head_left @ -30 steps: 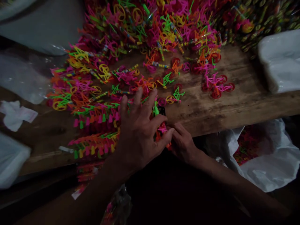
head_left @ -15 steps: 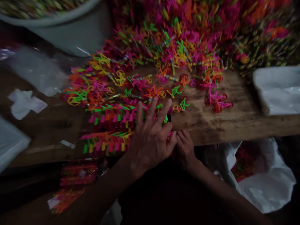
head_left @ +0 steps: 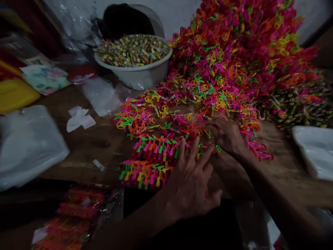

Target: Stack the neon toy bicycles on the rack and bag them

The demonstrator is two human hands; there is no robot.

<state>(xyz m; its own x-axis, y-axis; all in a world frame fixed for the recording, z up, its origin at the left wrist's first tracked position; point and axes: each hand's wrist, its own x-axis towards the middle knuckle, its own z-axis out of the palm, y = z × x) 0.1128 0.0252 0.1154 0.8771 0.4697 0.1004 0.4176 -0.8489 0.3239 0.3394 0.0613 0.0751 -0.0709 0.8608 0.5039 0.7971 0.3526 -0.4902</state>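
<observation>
My left hand (head_left: 192, 182) lies palm down at the near edge of the wooden table (head_left: 91, 146), fingers spread, its fingertips on neat rows of neon plastic pieces (head_left: 151, 163). My right hand (head_left: 226, 135) reaches further forward, over loose pink, orange and green toy bicycles (head_left: 166, 118) at the foot of a big heap of them (head_left: 234, 52). Its fingers are blurred and dark, so I cannot make out whether they grip anything.
A white bowl (head_left: 140, 74) full of small striped candies stands at the back. White plastic bags lie at the left (head_left: 26, 146) and right (head_left: 314, 152). Paper scraps (head_left: 79, 118) lie on the table, filled packets (head_left: 78, 208) lower left, and a yellow object (head_left: 13, 93) far left.
The view has tilted up, bringing the bowl and the whole heap into sight. My right hand left the spot beside my left hand and moved forward to the loose toys.
</observation>
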